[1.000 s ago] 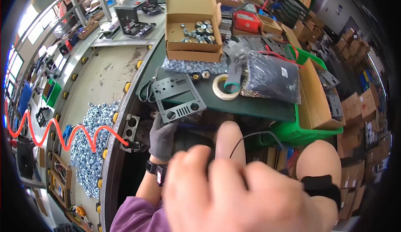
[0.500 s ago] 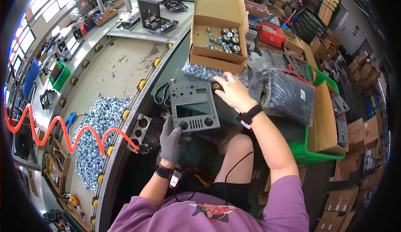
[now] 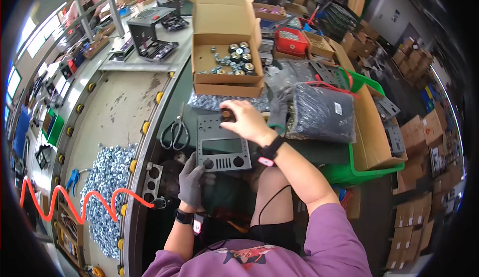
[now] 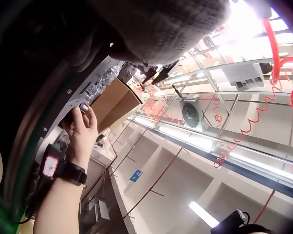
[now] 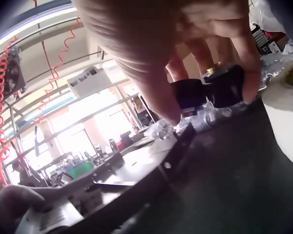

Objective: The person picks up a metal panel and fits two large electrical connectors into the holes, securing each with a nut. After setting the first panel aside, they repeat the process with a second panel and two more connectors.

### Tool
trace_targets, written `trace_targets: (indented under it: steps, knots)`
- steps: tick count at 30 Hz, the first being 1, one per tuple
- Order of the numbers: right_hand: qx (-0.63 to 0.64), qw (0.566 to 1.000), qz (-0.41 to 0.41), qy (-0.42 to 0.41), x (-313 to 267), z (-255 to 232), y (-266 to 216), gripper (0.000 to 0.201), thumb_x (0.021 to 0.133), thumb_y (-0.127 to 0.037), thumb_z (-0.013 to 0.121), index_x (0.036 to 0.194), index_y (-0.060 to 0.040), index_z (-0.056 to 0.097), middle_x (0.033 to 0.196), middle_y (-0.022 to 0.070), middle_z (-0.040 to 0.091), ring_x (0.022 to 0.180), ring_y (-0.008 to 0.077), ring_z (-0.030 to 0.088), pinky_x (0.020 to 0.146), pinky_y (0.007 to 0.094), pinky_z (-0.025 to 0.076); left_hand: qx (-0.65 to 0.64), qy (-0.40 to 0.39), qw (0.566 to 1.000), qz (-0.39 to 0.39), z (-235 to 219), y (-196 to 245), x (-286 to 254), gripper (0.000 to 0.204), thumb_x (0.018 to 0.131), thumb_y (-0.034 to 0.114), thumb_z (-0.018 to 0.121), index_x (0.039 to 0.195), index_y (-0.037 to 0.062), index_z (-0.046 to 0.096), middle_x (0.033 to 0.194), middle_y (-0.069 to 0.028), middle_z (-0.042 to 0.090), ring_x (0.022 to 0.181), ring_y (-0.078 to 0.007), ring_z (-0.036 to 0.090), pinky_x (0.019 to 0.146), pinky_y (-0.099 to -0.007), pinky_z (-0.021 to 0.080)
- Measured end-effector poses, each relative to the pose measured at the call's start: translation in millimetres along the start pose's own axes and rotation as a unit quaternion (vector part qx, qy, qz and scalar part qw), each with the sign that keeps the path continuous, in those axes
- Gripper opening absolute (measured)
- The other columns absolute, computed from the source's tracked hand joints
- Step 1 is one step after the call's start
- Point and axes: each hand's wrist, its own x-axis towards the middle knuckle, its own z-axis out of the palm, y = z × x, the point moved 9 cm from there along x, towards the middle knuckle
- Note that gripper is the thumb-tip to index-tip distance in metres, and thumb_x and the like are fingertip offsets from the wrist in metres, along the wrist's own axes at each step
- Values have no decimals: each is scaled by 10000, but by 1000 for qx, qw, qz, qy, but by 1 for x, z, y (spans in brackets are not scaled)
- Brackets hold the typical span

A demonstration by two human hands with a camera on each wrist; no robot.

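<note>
A grey metal panel point(image 3: 223, 163), with a rectangular window, slots and round holes, lies tilted at the table's near edge. My gloved left hand point(image 3: 191, 184) grips its lower left corner; in the left wrist view the glove point(image 4: 161, 29) fills the top beside the panel's edge. Over the panel's upper right corner, my bare right hand point(image 3: 247, 122) pinches black round knobs. The right wrist view shows two knobs point(image 5: 225, 87) side by side between thumb and fingers, one with a brass-coloured top. Scissors point(image 3: 174, 135) lie left of the panel.
Behind stands an open cardboard box point(image 3: 227, 85) of knobs and small metal parts, on a bubble-wrapped bundle point(image 3: 224, 102). A plastic-wrapped black pack point(image 3: 322, 112) and a green crate point(image 3: 359, 169) are at right. Many small metal parts point(image 3: 107, 197) lie on the left conveyor.
My right hand went from close before the camera to a knob beside the panel, then lifted leftward over the panel's corner with knobs pinched. My left hand kept the panel, which has turned slightly.
</note>
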Motion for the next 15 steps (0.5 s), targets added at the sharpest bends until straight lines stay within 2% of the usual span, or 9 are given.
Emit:
trace_targets:
  steps: [3, 7, 9, 10, 11, 12, 13, 14, 15]
  knots:
    - [-81, 987, 63, -121, -8, 36, 7, 445, 718, -271, 768, 1100, -129, 590, 1082, 81, 655, 1088, 281, 573, 902, 383, 480, -16, -27, 999, -13, 15, -16, 10, 525, 912, 92, 486, 1412, -14, 367, 1065, -123, 628, 695, -156, 636, 614, -256, 544]
    - [-90, 990, 61, -86, -13, 35, 18, 468, 692, -288, 793, 1112, -161, 631, 1201, 140, 604, 1233, 288, 487, 975, 470, 378, 14, -37, 999, -10, 17, -18, 8, 466, 929, 116, 509, 1373, 5, 424, 1122, -102, 613, 824, -152, 633, 699, -274, 541]
    - [-98, 994, 21, -36, -16, 24, 11, 473, 688, -272, 795, 1112, -144, 629, 1193, 146, 603, 1202, 299, 508, 961, 457, 396, 15, -23, 999, -25, 6, -24, 8, 459, 929, 114, 521, 1366, 2, 434, 1133, -99, 611, 883, -154, 626, 751, -279, 535]
    - [-106, 994, -23, 14, -15, 12, 0, 479, 684, -257, 798, 1112, -127, 627, 1185, 152, 603, 1171, 310, 530, 946, 444, 414, 82, 29, 993, 82, -8, -14, 14, 453, 929, 103, 534, 1358, -6, 441, 1142, -96, 610, 932, -154, 612, 804, -277, 515]
    - [0, 1000, -5, 16, -13, 4, 3, 476, 686, -202, 795, 1110, -76, 619, 1156, 178, 597, 1071, 348, 574, 905, 414, 458, 148, 85, 968, 185, -22, -2, 8, 446, 929, 92, 547, 1351, -15, 448, 1150, -92, 609, 981, -155, 597, 856, -275, 495]
    - [73, 995, -19, 70, -17, -14, -8, 446, 704, -135, 789, 1100, -33, 612, 1095, 158, 587, 977, 306, 614, 816, 357, 512, 124, 103, 970, 180, -24, 8, 6, 420, 924, 55, 561, 1324, -34, 469, 1137, -78, 606, 981, -146, 586, 891, -256, 462]
    - [136, 988, 47, 58, -21, -27, -14, 416, 728, -81, 782, 1101, -22, 608, 1047, 115, 563, 958, 215, 611, 767, 308, 537, 149, 104, 961, 209, -10, 33, -5, 401, 925, 61, 553, 1307, -31, 478, 1097, -67, 605, 953, -130, 580, 844, -242, 467]
    - [140, 987, 41, 69, -25, -39, -24, 412, 742, -37, 776, 1113, -14, 597, 1031, 76, 531, 945, 154, 593, 726, 262, 545, 176, 105, 950, 237, 7, 58, -19, 383, 925, 67, 546, 1291, -29, 488, 1056, -56, 603, 924, -113, 574, 796, -229, 472]
    - [171, 980, 15, 96, -31, -51, -35, 405, 737, -17, 778, 1100, -13, 599, 1042, 66, 521, 918, 148, 598, 724, 245, 544, 176, 77, 949, 250, 21, 72, -27, 369, 914, 48, 562, 1271, -29, 507, 1039, -59, 604, 918, -111, 575, 806, -242, 473]
